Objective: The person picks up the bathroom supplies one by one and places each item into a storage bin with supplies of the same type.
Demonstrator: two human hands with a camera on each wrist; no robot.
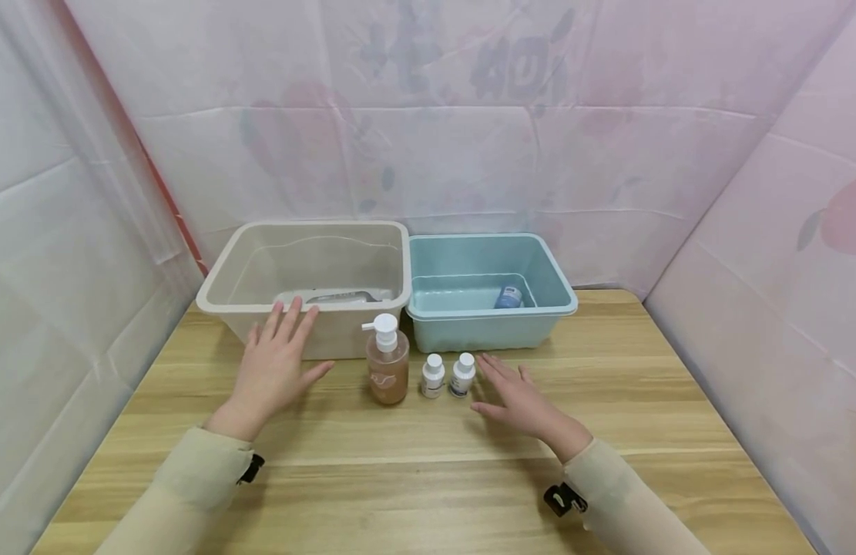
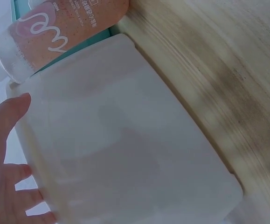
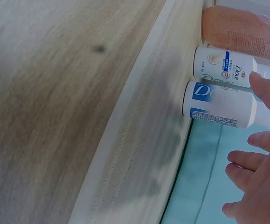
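Note:
My left hand (image 1: 278, 362) hovers with fingers spread just in front of the beige bin (image 1: 219, 287), its fingertips (image 2: 13, 109) by the bin's front wall (image 2: 125, 154). My right hand (image 1: 514, 393) lies open low over the table, right of two small white bottles (image 1: 432, 375) (image 1: 462, 374). A pink pump bottle (image 1: 387, 361) stands left of them. In the right wrist view my fingers (image 3: 265, 88) are close to the nearer small bottle (image 3: 218, 105), apart from it. Neither hand holds anything.
A teal bin (image 1: 559, 289) sits beside the beige one, with a small blue jar (image 1: 508, 297) inside. The beige bin holds a flat grey object (image 1: 340, 296). Pale curtains wall the wooden table (image 1: 428, 478) on three sides.

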